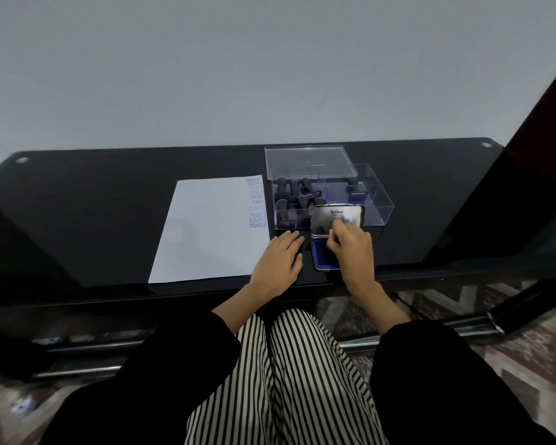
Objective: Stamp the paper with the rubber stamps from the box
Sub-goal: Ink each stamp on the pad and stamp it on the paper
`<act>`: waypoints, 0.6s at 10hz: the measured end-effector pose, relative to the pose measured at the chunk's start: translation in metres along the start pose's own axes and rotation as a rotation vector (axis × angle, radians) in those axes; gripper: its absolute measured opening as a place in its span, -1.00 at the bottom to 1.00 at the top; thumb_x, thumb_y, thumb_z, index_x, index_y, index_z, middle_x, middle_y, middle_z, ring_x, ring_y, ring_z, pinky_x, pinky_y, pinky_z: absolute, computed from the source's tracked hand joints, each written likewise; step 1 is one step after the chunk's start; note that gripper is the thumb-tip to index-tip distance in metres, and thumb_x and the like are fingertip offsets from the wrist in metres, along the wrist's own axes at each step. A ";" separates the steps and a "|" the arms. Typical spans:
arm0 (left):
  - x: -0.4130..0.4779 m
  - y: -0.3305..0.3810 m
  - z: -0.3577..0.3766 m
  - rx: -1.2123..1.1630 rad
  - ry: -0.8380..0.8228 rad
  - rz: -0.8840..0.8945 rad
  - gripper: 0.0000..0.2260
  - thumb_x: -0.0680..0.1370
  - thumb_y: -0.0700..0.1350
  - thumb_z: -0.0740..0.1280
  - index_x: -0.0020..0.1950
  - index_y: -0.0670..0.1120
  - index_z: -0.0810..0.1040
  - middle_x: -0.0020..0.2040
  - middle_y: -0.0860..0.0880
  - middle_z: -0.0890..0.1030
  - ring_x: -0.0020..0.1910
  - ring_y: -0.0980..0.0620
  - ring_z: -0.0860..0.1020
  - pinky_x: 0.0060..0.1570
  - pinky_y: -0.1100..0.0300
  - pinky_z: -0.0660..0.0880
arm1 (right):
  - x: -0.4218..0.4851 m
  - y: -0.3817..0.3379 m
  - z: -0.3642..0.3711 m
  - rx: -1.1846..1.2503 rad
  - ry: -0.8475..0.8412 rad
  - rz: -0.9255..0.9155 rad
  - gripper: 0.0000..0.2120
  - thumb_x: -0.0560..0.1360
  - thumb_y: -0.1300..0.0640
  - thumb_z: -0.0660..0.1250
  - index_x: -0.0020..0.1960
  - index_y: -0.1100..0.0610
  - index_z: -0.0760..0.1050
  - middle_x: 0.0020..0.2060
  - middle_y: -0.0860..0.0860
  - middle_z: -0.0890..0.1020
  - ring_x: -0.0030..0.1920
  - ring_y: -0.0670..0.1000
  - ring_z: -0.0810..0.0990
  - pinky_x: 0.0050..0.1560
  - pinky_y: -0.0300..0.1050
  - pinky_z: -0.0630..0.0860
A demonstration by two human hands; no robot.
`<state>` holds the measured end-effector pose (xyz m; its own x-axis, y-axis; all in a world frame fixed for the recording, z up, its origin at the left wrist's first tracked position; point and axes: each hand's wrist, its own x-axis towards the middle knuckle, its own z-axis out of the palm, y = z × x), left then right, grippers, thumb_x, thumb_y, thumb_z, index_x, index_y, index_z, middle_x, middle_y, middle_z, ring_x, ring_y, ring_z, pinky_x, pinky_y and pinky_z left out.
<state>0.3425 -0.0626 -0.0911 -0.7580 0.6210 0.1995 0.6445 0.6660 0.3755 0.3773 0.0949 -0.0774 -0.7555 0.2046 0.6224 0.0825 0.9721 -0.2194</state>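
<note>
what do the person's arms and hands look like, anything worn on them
The left hand and right hand are bare: no gloves, no ring or watch showing. The left sleeve and right sleeve are loose and black, ending partway up the forearms.

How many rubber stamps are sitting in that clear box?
7. Three stamps at the back of the box's left compartment, three in front, one in the right compartment. The ink pad lid may hide others.
</note>
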 end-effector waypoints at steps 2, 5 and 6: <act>0.000 0.000 -0.001 0.002 -0.008 -0.007 -0.59 0.64 -0.08 0.05 0.49 -0.11 0.21 0.51 -0.03 0.22 0.52 0.04 0.11 0.49 0.18 -0.03 | -0.007 0.001 0.003 -0.011 0.040 -0.004 -0.84 0.42 0.28 0.27 -0.33 0.20 0.39 -0.51 0.07 0.47 -0.48 0.08 0.46 -0.44 -0.15 0.30; 0.000 -0.001 0.000 -0.010 -0.007 -0.009 -0.59 0.64 -0.08 0.05 0.48 -0.11 0.22 0.51 -0.03 0.23 0.52 0.03 0.12 0.50 0.16 -0.01 | 0.018 0.004 0.000 0.082 -0.193 0.054 -0.81 0.49 0.30 0.25 -0.27 0.18 0.30 -0.43 0.14 0.46 -0.40 0.10 0.43 -0.37 -0.04 0.34; 0.000 -0.001 0.000 -0.008 -0.006 -0.008 -0.59 0.64 -0.08 0.05 0.48 -0.11 0.22 0.51 -0.03 0.23 0.52 0.03 0.12 0.50 0.16 -0.01 | 0.013 0.004 -0.002 0.086 -0.133 0.021 -0.77 0.44 0.35 0.30 -0.30 0.19 0.30 -0.48 0.12 0.43 -0.46 0.09 0.42 -0.44 -0.05 0.35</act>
<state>0.3421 -0.0629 -0.0915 -0.7622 0.6185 0.1912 0.6379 0.6675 0.3840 0.3687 0.1016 -0.0685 -0.8338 0.2024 0.5136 0.0477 0.9533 -0.2982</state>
